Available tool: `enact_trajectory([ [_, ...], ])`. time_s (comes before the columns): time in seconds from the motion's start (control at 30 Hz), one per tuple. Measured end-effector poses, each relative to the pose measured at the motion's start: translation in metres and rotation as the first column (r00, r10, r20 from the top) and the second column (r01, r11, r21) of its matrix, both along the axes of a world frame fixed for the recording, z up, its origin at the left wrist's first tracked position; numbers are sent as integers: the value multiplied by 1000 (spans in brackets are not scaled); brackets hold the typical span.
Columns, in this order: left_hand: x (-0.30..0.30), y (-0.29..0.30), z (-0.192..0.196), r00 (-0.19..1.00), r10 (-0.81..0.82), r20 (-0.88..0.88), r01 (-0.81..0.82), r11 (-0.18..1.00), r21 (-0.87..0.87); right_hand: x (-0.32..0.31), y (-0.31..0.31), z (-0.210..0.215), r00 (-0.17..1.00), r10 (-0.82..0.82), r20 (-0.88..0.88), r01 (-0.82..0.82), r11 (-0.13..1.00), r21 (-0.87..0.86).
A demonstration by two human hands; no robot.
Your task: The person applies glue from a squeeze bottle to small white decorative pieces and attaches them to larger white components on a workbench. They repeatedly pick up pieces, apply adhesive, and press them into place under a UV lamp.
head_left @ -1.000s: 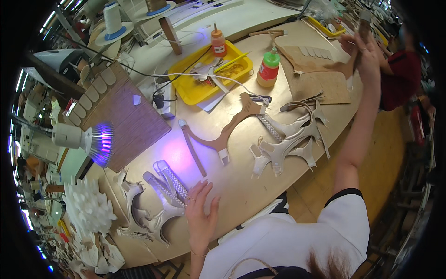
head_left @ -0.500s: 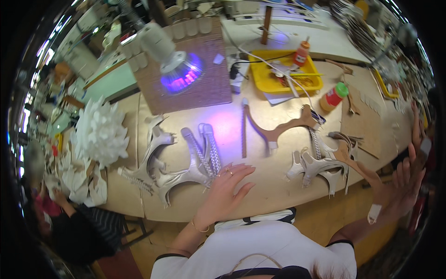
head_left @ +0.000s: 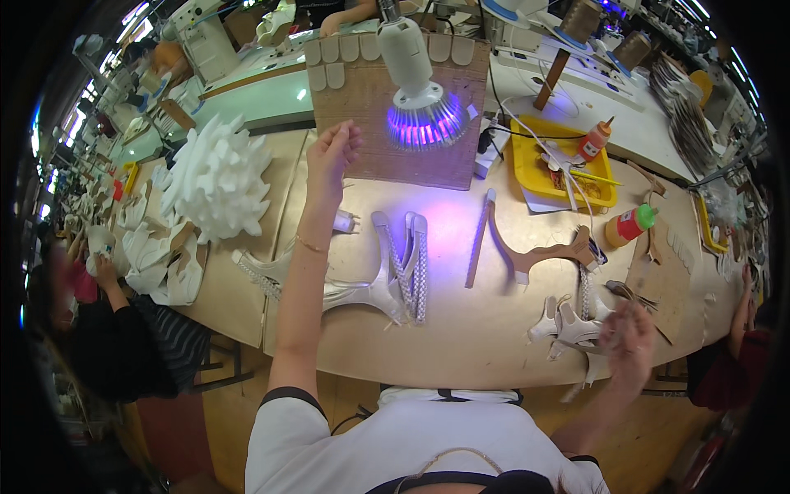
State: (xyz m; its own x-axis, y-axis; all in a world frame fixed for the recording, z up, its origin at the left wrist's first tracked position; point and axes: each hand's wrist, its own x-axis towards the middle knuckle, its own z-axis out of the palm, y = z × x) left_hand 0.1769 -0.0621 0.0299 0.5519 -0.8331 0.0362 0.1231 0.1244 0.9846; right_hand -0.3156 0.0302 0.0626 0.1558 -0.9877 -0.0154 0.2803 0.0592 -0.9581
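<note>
While the left hand (head_left: 331, 154) extends forward — its fingers (head_left: 350, 141) curl.

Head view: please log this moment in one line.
left hand: curled, left of lit bulb lamp | right hand: blurred, at silvery strap pieces | grips: unclear

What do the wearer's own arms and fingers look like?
White short sleeves with black edging; bare forearms, the left with a thin gold-toned bracelet. The left fingers are gloveless; the right fingers are too blurred for detail.
</note>
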Motion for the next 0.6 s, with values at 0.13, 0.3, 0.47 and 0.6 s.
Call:
enact_trajectory([
  [0.13, -14, -51, -5, 971, -81, 224, 125, 974, -189, 57, -21, -19, 972, 233, -26, -222, 950, 222],
  [0.3, -46, -101, -4, 919, -149, 365, 310, 845, -437, 108, -37, -34, 901, 434, -18, -414, 869, 270],
  [0.47, -62, -139, 25, -46, 491, 870, 127, 867, -482, 132, -46, -42, 841, 538, 56, -535, 812, 234],
  [0.6, -57, -165, 38, -223, 568, 792, 251, 819, -517, 136, -52, -49, 818, 566, 100, -570, 779, 259],
])
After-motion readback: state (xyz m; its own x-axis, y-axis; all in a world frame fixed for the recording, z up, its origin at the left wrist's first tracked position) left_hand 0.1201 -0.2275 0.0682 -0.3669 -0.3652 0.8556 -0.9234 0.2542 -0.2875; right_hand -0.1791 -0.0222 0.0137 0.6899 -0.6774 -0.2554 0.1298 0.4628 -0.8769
